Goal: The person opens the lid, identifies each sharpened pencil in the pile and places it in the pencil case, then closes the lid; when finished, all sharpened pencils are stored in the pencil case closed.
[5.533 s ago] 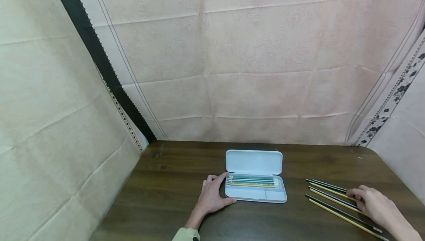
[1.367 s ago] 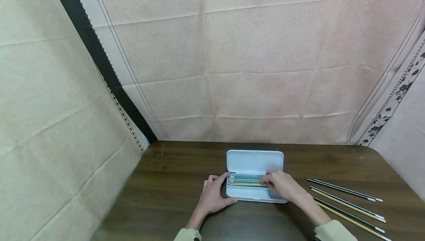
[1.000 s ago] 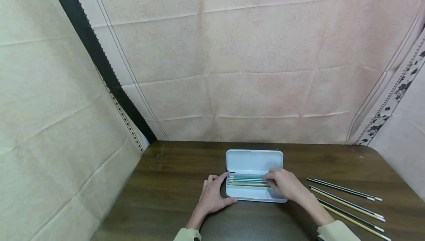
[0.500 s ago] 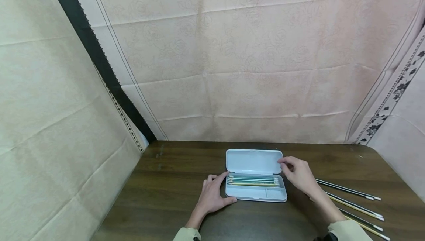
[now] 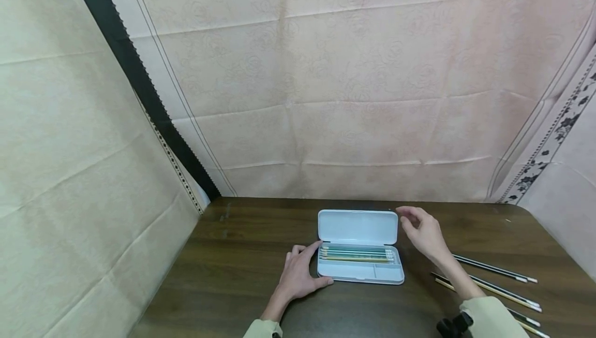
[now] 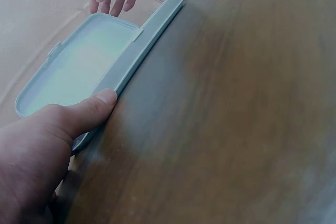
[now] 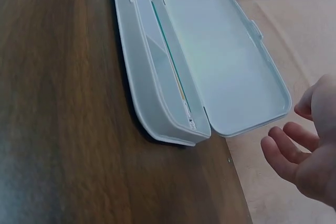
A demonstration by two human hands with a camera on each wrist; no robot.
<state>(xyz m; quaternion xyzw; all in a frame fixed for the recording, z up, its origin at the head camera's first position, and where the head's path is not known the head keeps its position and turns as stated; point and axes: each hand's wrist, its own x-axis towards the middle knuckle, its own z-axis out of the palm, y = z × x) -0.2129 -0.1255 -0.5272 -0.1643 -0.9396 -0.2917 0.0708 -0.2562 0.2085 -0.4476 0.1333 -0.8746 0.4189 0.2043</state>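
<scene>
A pale blue pencil case [image 5: 344,274] lies on the table with its lid [image 5: 357,226] swung up at the back. Green and yellowish pencils [image 5: 356,253] lie side by side in its rear compartment. My left hand [image 5: 298,273] grips the case's left end, fingers at the back corner and thumb on the front edge; the left wrist view shows that thumb [image 6: 94,111] on the rim. My right hand [image 5: 425,232] hovers just right of the lid's upper corner, holding nothing. In the right wrist view, its loosely bent fingers [image 7: 286,153] stand apart from the lid's edge.
Dark and yellow pencils lie in pairs at the right of the brown table [image 5: 223,281]: a rear pair [image 5: 493,267], a middle pair [image 5: 507,296] and a front pair [image 5: 526,319], partly behind my right forearm. Cloth walls [image 5: 354,94] enclose the back and sides.
My right hand has gone from the loose pencils at the right to the pencils in the case, then out and up beside the lid. My left hand has stayed at the case.
</scene>
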